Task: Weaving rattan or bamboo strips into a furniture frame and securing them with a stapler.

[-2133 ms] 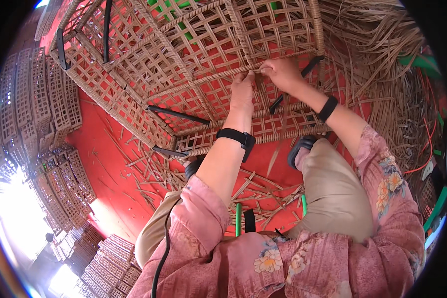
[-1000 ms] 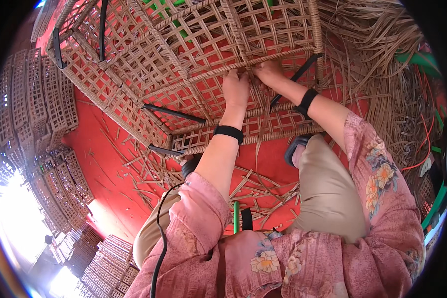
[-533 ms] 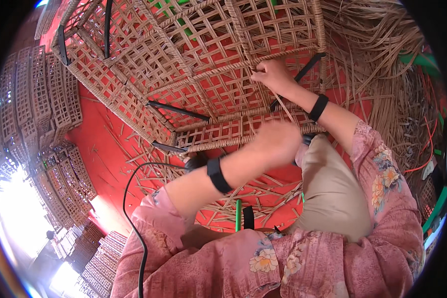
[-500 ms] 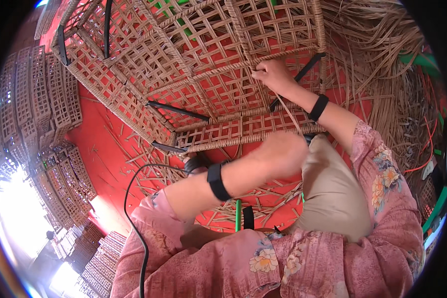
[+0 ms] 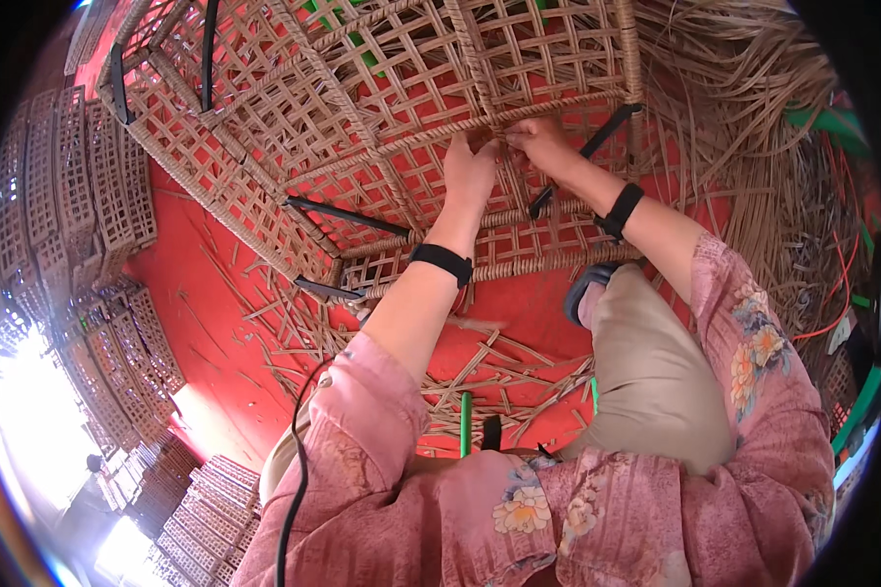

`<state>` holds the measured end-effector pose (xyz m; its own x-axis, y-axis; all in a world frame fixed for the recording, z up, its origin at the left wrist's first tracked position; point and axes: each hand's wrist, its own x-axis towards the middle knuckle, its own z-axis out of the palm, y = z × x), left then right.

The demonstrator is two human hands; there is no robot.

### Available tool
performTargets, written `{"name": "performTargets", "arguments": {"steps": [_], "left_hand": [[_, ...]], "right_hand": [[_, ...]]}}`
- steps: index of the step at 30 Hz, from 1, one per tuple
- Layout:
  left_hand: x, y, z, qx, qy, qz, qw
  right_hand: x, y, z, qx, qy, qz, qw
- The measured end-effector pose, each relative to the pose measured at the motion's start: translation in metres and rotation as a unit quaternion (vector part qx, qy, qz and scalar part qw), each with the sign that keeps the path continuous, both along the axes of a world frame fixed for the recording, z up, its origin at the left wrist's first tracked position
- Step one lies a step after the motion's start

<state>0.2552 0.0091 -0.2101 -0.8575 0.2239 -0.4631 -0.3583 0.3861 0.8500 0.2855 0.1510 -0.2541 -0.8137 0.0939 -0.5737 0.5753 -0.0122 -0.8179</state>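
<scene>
I'm likely binding the frame (image 5: 373, 154), left hand (image 5: 470, 176) and right hand (image 5: 544, 147) curled, their hold unclear; next calls for steady tension.

A black bar (image 5: 612, 130) obstructs near the right fingers (image 5: 527, 128); lower gaps in the woven frame (image 5: 376, 154) seem passable.

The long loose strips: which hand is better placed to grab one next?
Probably the right hand. The long loose strips lie on that side, past the woven frame. The left hand is farther away, with the right arm in between.
</scene>
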Motion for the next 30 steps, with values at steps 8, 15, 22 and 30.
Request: {"name": "performTargets", "arguments": {"steps": [8,15,22,30], "left_hand": [[0.009,0.017,-0.021,0.029,0.090,0.101,0.990],[0.007,0.020,-0.027,0.100,-0.047,0.111,0.988],[0.006,0.014,-0.021,0.118,-0.071,0.097,0.986],[0.003,0.011,-0.020,0.116,-0.082,0.079,0.987]], "right_hand": [[0.000,0.006,-0.002,0.030,0.072,0.039,0.996],[0.007,0.001,0.013,0.301,0.202,0.087,0.928],[0.015,-0.004,0.022,0.443,0.170,0.069,0.877],[0.013,-0.004,0.027,0.449,0.128,0.071,0.882]]}}
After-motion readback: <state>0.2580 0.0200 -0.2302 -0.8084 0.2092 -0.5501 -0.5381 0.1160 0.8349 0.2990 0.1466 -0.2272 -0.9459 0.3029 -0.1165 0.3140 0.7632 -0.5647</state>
